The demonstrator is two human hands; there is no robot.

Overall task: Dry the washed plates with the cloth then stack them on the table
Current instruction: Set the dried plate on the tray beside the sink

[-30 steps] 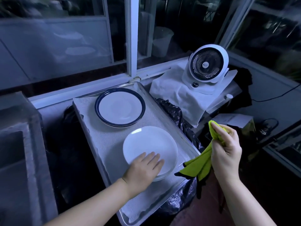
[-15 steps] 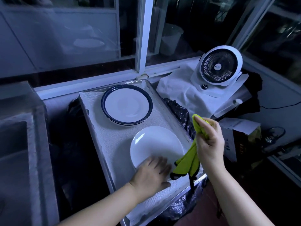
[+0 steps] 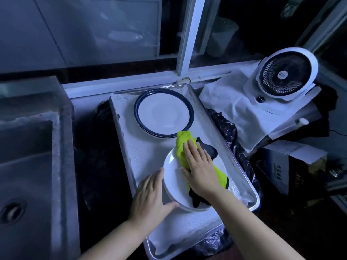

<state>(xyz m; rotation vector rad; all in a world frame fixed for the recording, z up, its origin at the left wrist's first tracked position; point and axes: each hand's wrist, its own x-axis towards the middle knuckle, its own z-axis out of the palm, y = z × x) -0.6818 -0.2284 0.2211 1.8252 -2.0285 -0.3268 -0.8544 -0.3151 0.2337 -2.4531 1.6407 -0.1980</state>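
Dim window glass backs a narrow counter where a long metal tray (image 3: 246, 186) lined with white cloth runs from the person towards the sill. A grey stone sink (image 3: 26, 147) sits to the left and a round white fan (image 3: 281, 74) to the right. The plain round white plate (image 3: 173, 186) lies at the tray's near end, between the two hands, while a round white plate with a dark blue rim (image 3: 163, 113) sits beyond it near the window. The right hand (image 3: 201, 169) lies flat with its fingers straight, pressing a lime-green cloth with a black edge (image 3: 183, 145) onto the plate's face. The left hand (image 3: 150, 196) is spread open against the plate's left rim, its thumb along the near edge, bracing rather than gripping. I'd judge the wiping is just starting. The blue-rimmed plate lies straight ahead along the tray, nearer the right hand.
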